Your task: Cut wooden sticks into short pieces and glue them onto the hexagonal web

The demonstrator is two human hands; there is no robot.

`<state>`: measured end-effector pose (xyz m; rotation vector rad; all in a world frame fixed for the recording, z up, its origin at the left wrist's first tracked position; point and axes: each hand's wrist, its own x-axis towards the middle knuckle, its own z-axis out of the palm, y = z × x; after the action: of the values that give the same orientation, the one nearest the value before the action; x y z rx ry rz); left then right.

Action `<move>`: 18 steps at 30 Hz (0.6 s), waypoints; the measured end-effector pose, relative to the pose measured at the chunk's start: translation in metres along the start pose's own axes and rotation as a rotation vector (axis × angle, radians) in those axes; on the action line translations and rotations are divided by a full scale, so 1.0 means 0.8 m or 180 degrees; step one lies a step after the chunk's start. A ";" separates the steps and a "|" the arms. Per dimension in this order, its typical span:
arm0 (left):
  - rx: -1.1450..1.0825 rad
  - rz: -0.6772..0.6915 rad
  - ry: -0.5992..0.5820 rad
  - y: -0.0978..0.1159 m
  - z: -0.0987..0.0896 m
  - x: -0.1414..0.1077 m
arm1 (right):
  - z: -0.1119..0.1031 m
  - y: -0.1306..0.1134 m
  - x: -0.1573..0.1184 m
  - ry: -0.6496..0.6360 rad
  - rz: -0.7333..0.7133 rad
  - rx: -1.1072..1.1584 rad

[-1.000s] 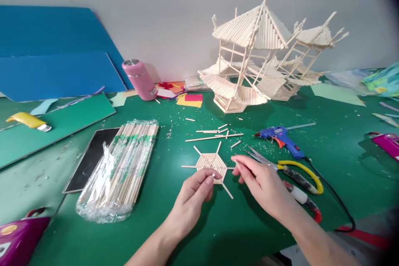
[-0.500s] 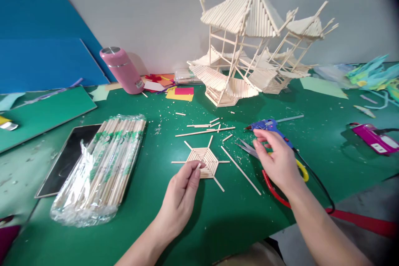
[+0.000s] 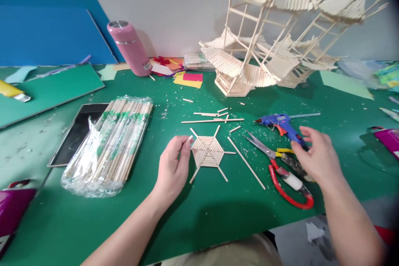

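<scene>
My left hand [image 3: 174, 160] pinches a short wooden stick piece [image 3: 190, 138] just left of a flat hexagonal web of sticks [image 3: 208, 151] on the green table. My right hand [image 3: 314, 153] has its fingers apart and is empty, by the handle of a blue glue gun [image 3: 280, 124]. Scissors [image 3: 264, 149] with red and yellow handles lie partly beneath that hand, blades toward the web. One long stick [image 3: 246, 162] lies between web and scissors. Another long stick [image 3: 212, 121] and several short pieces lie behind the web.
Bagged sticks [image 3: 115, 141] rest on a dark tablet [image 3: 77, 133] at left. A pink bottle [image 3: 129, 48] stands behind them. A tall stick pavilion model [image 3: 249, 50] occupies the back right. Coloured paper [image 3: 188, 80] lies near the wall.
The camera view has shifted. My right hand has moved right, from above the scissors' blades to the glue gun's handle. My left hand has drawn left off the web, still pinching the piece.
</scene>
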<state>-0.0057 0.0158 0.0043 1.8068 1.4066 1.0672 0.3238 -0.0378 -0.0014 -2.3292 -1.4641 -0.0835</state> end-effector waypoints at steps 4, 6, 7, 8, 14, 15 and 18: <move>-0.0122 -0.0059 -0.0419 -0.006 0.005 0.003 | 0.011 0.011 0.027 -0.0378 0.0093 -0.0099; -0.0160 -0.0071 -0.0548 -0.006 0.007 0.001 | 0.011 0.011 0.036 -0.0501 0.0184 -0.0060; -0.0155 -0.0053 -0.0592 -0.005 0.008 0.000 | 0.009 0.011 0.040 -0.0552 0.0229 -0.0003; -0.0147 -0.0033 -0.0630 -0.004 0.009 -0.001 | 0.007 0.011 0.043 -0.0596 0.0272 0.0084; -0.0164 0.0023 -0.0723 0.003 0.009 -0.005 | -0.018 0.006 0.040 -0.0920 0.0371 0.1207; -0.0169 0.0030 -0.0727 0.004 0.009 -0.005 | -0.023 0.002 0.037 -0.1008 0.0312 0.1404; -0.0147 0.0062 -0.0746 0.005 0.009 -0.005 | -0.036 -0.021 0.022 -0.0984 0.0079 0.1791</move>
<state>0.0018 0.0113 0.0032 1.8482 1.2177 0.8582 0.3217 -0.0268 0.0347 -1.9453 -1.3642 0.6383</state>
